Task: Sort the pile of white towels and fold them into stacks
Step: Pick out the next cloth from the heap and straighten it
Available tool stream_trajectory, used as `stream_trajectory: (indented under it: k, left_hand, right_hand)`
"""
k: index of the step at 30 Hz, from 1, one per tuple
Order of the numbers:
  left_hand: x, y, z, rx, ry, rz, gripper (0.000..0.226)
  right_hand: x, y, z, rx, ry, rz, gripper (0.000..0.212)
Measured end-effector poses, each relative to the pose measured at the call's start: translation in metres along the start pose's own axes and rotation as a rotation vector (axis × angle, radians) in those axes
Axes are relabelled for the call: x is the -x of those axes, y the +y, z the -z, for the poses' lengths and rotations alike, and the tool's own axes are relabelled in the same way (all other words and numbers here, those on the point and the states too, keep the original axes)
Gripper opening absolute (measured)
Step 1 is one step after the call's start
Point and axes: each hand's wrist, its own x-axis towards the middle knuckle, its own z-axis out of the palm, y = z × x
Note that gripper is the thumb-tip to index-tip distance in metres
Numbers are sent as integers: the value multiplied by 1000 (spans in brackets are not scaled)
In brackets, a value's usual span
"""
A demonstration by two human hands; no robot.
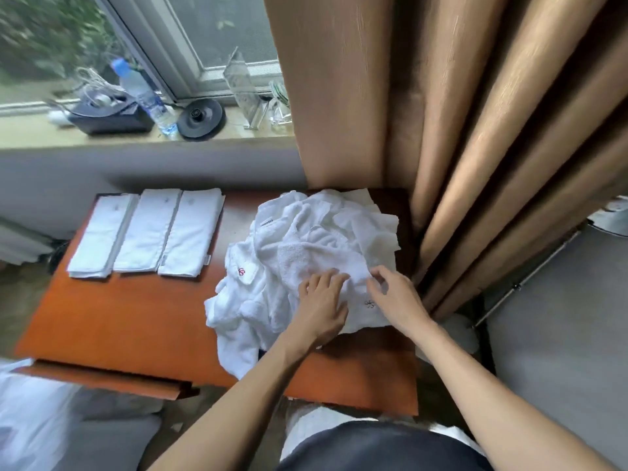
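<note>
A loose pile of white towels [306, 239] covers the right half of the orange-brown table [129, 317]. One towel in it bears a red embroidered mark, another a grey one. Three folded white towels [146, 232] lie side by side at the table's far left. My left hand [323, 300] rests on the near part of the pile, fingers spread and bent onto the cloth. To its right, my right hand [394, 294] has its fingers curled over a towel's edge, apparently pinching it.
Heavy tan curtains [475, 130] hang right beside the pile. A windowsill behind the table holds a water bottle [146, 93], a black box with cables [108, 117], a black round disc [200, 119] and a clear stand [244, 90]. White bedding [30, 419] is at lower left.
</note>
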Motion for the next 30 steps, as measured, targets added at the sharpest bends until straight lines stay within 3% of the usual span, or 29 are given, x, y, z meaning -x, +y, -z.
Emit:
stream_trajectory:
  k: [4, 6, 8, 11, 15, 19, 22, 26, 30]
  left_hand:
    - [-8, 7, 32, -23, 95, -6, 87]
    - [-14, 20, 46, -55, 133, -68, 93]
    - [-15, 31, 55, -88, 164, -110, 86]
    - [-13, 40, 68, -28, 208, -128, 49]
    - [-16, 48, 99, -179, 269, -363, 17]
    - [-15, 58, 115, -187, 315, -517, 13]
    - [-15, 66, 121, -140, 337, -492, 10]
    - [-14, 65, 138, -65, 391, -475, 32]
    - [-19, 65, 154, -94, 434, -469, 33]
  right_hand:
    - [3, -25, 16, -158, -60, 145, 33]
    - [6, -32, 34, -176, -99, 220, 33]
    - [8, -41, 53, -157, -134, 275, 32]
    - [12, -52, 79, -111, -109, 355, 30]
    - [23, -66, 109, -61, 15, 395, 22]
    - [38, -73, 129, 51, 136, 374, 13]
    - [51, -79, 144, 91, 219, 357, 10]
    - [76, -88, 160, 148, 377, 362, 10]
    - [104, -94, 169, 264, 551, 309, 10]
